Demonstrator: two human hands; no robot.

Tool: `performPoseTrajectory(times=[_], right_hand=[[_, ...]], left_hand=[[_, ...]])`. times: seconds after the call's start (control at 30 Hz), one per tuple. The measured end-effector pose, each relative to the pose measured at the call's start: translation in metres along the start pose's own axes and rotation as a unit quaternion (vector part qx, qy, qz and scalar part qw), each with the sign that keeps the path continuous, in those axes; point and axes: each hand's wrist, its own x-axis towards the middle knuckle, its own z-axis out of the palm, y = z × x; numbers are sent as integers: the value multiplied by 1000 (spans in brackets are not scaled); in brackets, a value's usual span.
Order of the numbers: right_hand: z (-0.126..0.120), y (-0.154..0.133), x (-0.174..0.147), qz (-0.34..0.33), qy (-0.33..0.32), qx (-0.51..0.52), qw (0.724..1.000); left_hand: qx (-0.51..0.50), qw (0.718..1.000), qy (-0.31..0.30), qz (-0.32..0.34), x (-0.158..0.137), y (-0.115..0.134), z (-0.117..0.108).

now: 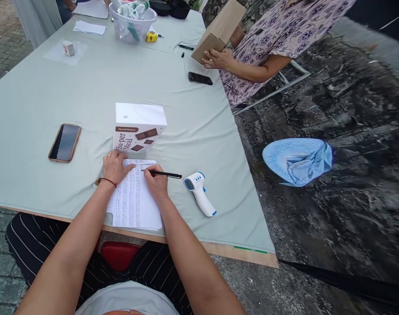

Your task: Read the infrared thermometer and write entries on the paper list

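Observation:
My right hand [157,181] grips a black pen [169,175], its tip on the upper part of a stack of paper sheets [133,197] covered with small handwriting. Over the upper left of the sheets lies my left hand [116,167], thumb stretched out on the paper and fingers reaching to the foot of a white and brown "Super Meal" box [138,127]. Whether those fingers touch the box I cannot tell. The box stands upright just beyond the sheets. To the right of my right hand rests a white and blue infrared thermometer [199,192].
A phone [64,142] lies left on the cloth-covered table [88,83]. Farther back are a small box [68,48], a plastic basket [133,28] of bottles, a yellow tape measure [151,36] and a black phone [200,78]. Across the table a person holds a cardboard box [215,35].

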Motion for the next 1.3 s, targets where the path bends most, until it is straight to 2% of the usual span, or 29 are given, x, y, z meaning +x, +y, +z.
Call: performPoseTrajectory(times=[0.47,0.77,1.3], right_hand=[[-2,-2,-2,-7,-16,-29,999],[-3,1,-2,-2,34,3,999],[-2,3,-2,14,6,-20,1000]], left_hand=[[1,1000,-10,-3,-1,5,-3],[-3,1000,-7,-3,-1,4,-3],[9,1000,-5,2,-1,2,-2]])
